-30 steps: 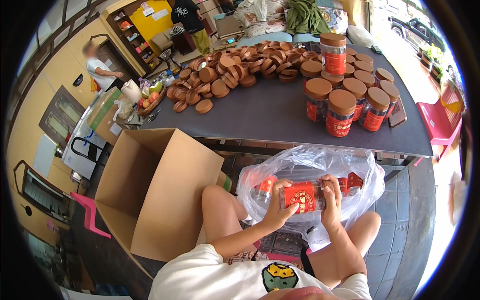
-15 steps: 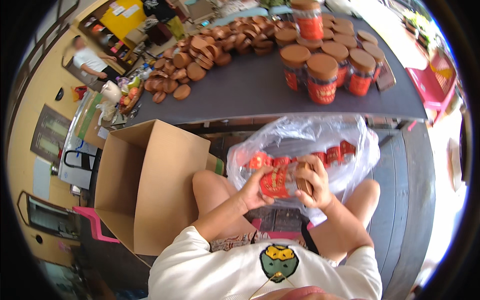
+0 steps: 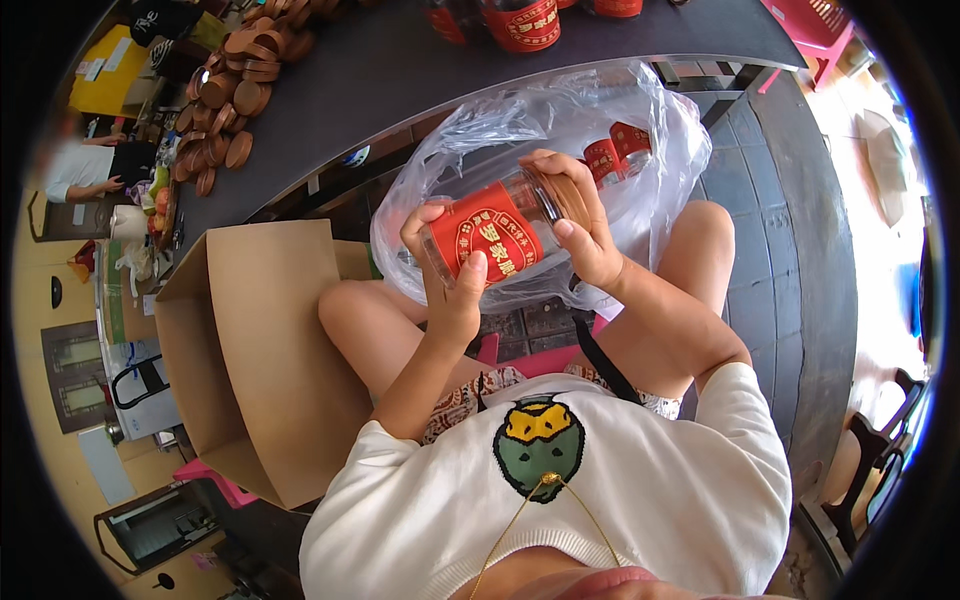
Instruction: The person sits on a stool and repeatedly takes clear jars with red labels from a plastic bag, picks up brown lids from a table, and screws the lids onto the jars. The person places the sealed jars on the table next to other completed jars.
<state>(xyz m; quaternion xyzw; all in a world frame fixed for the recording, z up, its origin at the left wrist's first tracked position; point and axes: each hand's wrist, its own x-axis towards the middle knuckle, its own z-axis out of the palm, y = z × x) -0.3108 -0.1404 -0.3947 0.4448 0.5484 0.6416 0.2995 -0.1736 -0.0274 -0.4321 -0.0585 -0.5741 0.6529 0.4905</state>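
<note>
Between my hands is a clear jar with a red label (image 3: 487, 236), tilted on its side above an open plastic bag. My left hand (image 3: 452, 285) is wrapped round the jar's base end, thumb across the label. At the other end my right hand (image 3: 588, 240) grips the brown lid (image 3: 566, 197), its fingers curled over the top. The lid sits at the jar's mouth; how tightly, I cannot tell. Below and behind the jar, the clear plastic bag (image 3: 530, 110) holds more red-labelled jars (image 3: 603, 158), partly hidden by my right hand.
An open cardboard box (image 3: 285, 360) stands by my left knee. Across the dark table (image 3: 370, 75) lie a heap of brown lids (image 3: 230, 110) at the left and several red-labelled jars (image 3: 522, 27) at the far edge of view. Another person (image 3: 85, 172) stands at far left.
My view has tipped further down, so the table's far side has left the picture. The jar looks larger and its label now faces up; both hands keep hold of the jar and lid.
</note>
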